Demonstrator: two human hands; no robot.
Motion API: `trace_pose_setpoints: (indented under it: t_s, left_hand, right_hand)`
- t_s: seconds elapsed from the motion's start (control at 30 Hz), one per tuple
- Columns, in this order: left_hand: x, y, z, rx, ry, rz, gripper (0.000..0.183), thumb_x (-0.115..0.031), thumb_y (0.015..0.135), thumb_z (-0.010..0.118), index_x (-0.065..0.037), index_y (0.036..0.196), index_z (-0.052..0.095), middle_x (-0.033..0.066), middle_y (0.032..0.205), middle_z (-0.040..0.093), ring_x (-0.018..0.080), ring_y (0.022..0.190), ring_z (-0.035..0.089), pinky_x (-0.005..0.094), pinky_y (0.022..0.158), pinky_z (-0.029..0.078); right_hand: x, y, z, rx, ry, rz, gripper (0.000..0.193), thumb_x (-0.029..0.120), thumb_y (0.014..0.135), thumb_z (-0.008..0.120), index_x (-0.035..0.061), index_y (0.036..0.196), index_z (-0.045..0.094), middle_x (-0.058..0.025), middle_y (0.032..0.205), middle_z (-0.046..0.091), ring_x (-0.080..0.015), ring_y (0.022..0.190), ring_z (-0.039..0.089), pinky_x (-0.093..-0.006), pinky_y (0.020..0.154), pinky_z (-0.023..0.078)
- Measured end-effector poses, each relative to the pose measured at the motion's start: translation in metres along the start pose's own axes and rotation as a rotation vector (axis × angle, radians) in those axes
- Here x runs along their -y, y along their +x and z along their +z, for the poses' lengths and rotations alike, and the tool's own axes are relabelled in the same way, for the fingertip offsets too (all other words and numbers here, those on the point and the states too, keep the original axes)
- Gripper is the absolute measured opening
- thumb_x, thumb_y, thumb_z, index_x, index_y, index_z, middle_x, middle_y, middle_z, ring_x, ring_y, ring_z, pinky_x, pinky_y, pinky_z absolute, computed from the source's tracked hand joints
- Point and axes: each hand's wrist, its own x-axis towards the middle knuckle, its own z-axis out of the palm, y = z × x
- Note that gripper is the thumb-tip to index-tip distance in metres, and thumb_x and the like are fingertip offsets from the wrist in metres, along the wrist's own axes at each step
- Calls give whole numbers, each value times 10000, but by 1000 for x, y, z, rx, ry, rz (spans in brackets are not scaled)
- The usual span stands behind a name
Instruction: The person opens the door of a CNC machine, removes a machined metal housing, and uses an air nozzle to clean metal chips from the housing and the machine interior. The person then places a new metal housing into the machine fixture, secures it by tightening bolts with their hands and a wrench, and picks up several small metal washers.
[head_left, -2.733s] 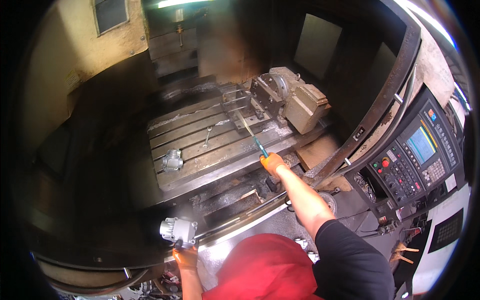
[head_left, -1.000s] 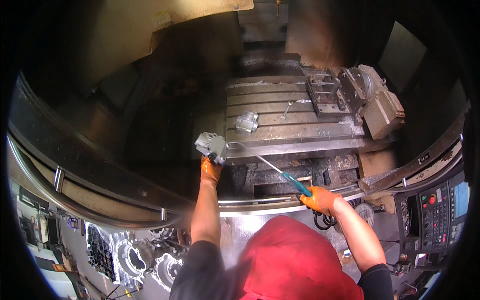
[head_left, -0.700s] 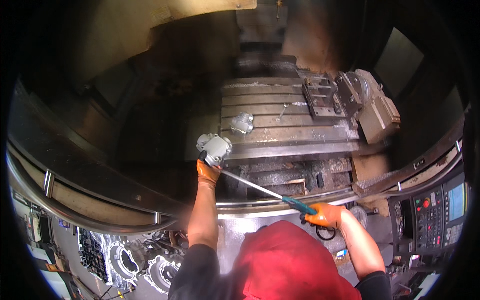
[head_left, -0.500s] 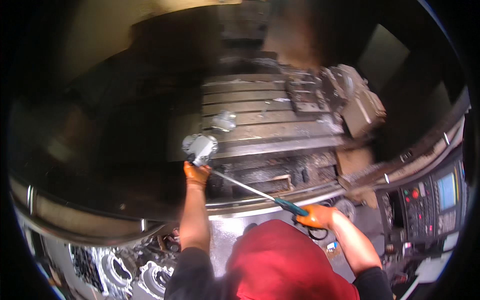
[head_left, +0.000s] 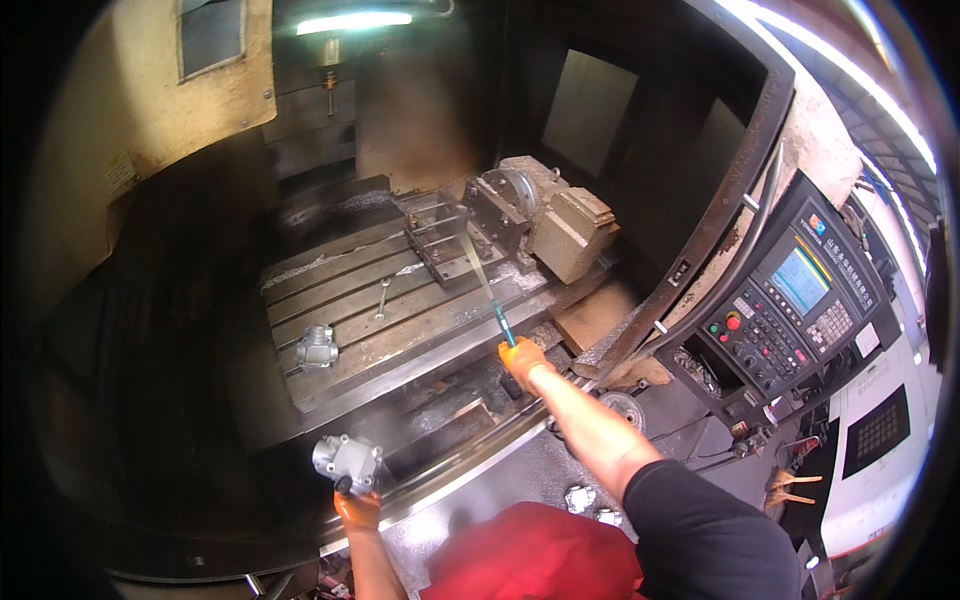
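An orange glove covers my left hand (head_left: 357,510), which is closed on a grey cast-metal housing (head_left: 352,462) at the front edge of the machine opening. My right hand (head_left: 522,358), also gloved, grips the teal handle of an air blow gun (head_left: 503,322). Its long thin tube reaches toward the clamping fixture (head_left: 450,245) on the slotted machine table (head_left: 340,277); the tip is blurred, so contact cannot be told. A second grey metal housing (head_left: 318,347) rests on the table's near left part, and a wrench (head_left: 383,298) lies between it and the fixture.
Right of the fixture stands a bulky rotary unit (head_left: 575,230). A control panel (head_left: 790,290) with screen and buttons is mounted to the right of the door frame (head_left: 715,210). Small metal parts (head_left: 580,498) lie on the grey ledge below. A lamp (head_left: 354,22) glows overhead.
My right hand has swung the air blow gun away from the housing in my left hand and forward to the fixture. The view has turned right, bringing the control panel further in.
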Motion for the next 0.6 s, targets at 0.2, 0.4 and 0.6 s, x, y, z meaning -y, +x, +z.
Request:
trace_pose_setpoints:
  t_s: [0.2,0.4,0.6]
  left_hand:
    - [26,-15,-16,-114,-6,-42,594,-391,723,693,-133,1243,570,53,1009,675,237,673,617,331,471,469]
    - [40,-25,0,-153,163,25,509,-441,729,675,-179,1159,595,-10,945,651,176,733,608,299,481,409]
    - [79,-12,58,128,450,115,389,-423,897,540,-113,1130,570,-2,995,586,128,774,546,272,519,427]
  right_hand:
    - [-8,-12,-10,71,47,18,487,478,886,561,29,993,717,-251,973,693,-412,1019,660,-482,841,521]
    - [-122,-52,-79,79,46,-116,535,505,871,562,9,1028,690,-281,1007,681,-424,994,656,-460,854,507]
    - [-210,-123,-115,-427,614,-75,271,278,912,606,29,1010,652,-98,748,644,-156,685,604,-345,632,486]
